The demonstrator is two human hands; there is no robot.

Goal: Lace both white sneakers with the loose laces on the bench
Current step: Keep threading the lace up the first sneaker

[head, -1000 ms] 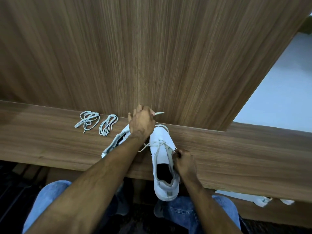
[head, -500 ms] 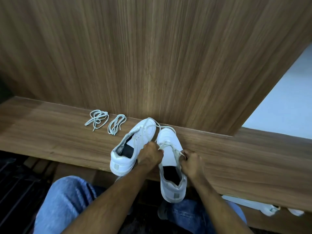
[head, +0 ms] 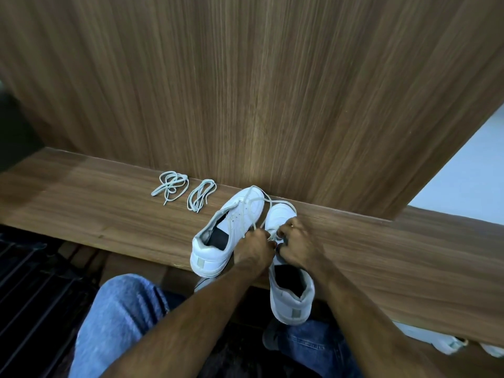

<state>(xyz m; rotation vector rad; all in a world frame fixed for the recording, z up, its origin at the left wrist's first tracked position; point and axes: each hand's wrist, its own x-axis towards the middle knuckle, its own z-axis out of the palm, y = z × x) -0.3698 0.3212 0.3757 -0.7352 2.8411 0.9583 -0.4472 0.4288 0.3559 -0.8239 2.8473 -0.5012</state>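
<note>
Two white sneakers stand on the wooden bench (head: 109,214), toes toward the back panel. The left sneaker (head: 226,233) lies tilted with no lace in its eyelets. The right sneaker (head: 289,293) overhangs the bench's front edge, and a white lace (head: 261,199) runs from its eyelets in a loop over both toes. My left hand (head: 253,249) and my right hand (head: 297,241) meet over the right sneaker's eyelets, each pinching a part of that lace. Two loose lace bundles, one (head: 170,185) further left and one (head: 201,194) nearer the shoes, lie on the bench.
A tall wood panel (head: 245,91) rises right behind the bench. My knees in blue jeans (head: 120,317) sit below the front edge. More white shoes (head: 436,339) show under the bench at the lower right. A dark slatted floor (head: 32,296) lies at the left.
My left hand came back from above the toes, drawing the lace, and now meets the right hand at the eyelets. My right hand shifted forward onto the eyelets. The view moved closer.
</note>
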